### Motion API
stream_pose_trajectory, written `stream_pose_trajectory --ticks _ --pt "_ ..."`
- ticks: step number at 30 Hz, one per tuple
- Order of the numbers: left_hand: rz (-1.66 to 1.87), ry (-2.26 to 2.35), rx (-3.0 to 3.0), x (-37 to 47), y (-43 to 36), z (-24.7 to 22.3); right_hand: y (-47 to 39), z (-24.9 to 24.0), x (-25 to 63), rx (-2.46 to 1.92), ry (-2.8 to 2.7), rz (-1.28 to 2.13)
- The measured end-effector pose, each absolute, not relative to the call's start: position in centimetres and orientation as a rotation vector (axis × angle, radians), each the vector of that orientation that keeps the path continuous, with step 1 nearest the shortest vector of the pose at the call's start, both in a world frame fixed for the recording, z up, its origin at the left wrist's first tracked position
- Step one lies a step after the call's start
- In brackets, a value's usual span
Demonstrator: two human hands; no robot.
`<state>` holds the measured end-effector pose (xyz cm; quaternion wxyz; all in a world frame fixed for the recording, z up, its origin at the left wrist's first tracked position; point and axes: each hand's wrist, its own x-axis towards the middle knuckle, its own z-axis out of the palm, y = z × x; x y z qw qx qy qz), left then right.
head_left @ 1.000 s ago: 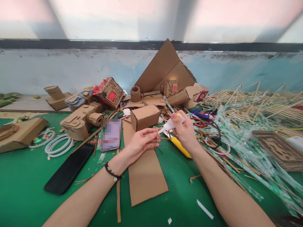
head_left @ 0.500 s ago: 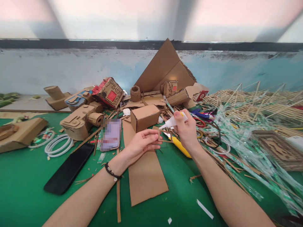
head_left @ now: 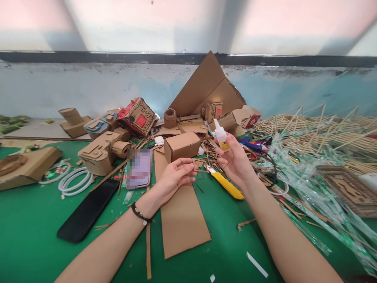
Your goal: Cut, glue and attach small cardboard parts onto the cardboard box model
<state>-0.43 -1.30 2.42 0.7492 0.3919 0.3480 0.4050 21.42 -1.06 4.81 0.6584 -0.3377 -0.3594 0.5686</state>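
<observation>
Between its thumb and fingers my left hand (head_left: 176,177) pinches a small thin cardboard piece (head_left: 201,170), above a flat cardboard sheet (head_left: 185,224). My right hand (head_left: 235,159) is wrapped round a white glue bottle (head_left: 220,135), its nozzle pointing up and apart from the piece. Just beyond my left hand sits a closed cardboard box (head_left: 182,146). A yellow utility knife (head_left: 226,184) lies on the green table below my right hand.
Cardboard camera models (head_left: 98,153), a phone (head_left: 140,169) and a black case (head_left: 88,210) are on the left. A large cardboard sheet (head_left: 206,86) leans on the wall. To the right lie plastic wrap (head_left: 303,177), wooden sticks (head_left: 318,122) and a cardboard relief panel (head_left: 347,188).
My right hand has drawn the bottle away from the small piece and turned its nozzle upward. My left hand still holds the piece, shifted slightly left.
</observation>
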Motion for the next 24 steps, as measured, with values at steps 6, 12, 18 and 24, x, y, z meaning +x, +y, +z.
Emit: stream_pose_trajectory --ticks 6,12,18,24 --pt "0.887 0.765 0.854 -0.4 -1.1 2.2 -0.7 3.9 21.1 -0.823 -0.831 1.259" --pt "0.891 0.774 0.848 -0.5 -1.0 1.8 -1.0 4.4 21.2 -0.808 -0.878 1.245" --pt "0.846 0.76 0.863 -0.6 -1.0 1.9 -1.6 4.4 20.9 -0.902 -1.022 1.078" --pt "0.764 0.727 0.91 -0.4 -1.3 1.5 -2.0 4.2 20.1 -1.017 -1.142 0.776"
